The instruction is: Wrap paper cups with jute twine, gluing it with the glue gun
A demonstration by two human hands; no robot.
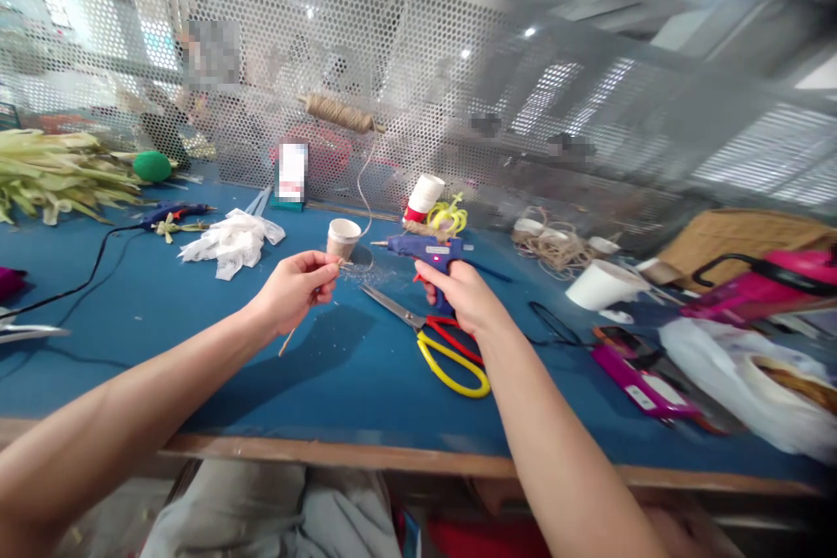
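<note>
My left hand [297,286] is closed in a pinch on a thin wooden stick [288,340] that slants down from my fingers toward me. My right hand [458,292] grips the handle of a blue glue gun [422,248], whose nozzle points left toward the stick's top end. Both hands hover above the blue table [196,366]. Just behind my left fingers stands a small paper cup [343,237]. Scissors with yellow and red handles [438,344] lie on the table under my right wrist.
A twine spool [338,113] hangs on the perforated screen, its string trailing down. White cloth [232,242], a second glue gun [173,214], green leaves [52,170], a white cup [600,286], tangled twine [555,248], a pink box [637,379] and plastic bags [751,375] surround the work area.
</note>
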